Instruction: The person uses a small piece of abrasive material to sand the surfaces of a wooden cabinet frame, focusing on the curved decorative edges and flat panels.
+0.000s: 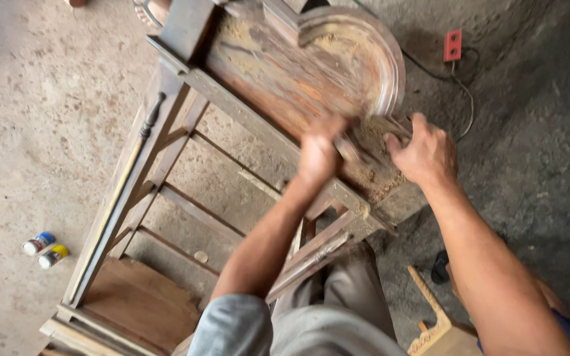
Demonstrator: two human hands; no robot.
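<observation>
In the head view, we see our left hand near the centre of the frame, curled tight around a small tool that is too blurred to name, pressed against the carved wooden panel. That panel, with its arched moulding at upper centre, lies across a wooden trestle frame and is dusted with sawdust. Our right hand, just right of centre, lies with fingers spread loosely over the panel's lower edge, gripping the wood. At upper right a red socket block with its cable sits on the concrete floor. At lower left two small cans lie on the floor, side by side.
</observation>
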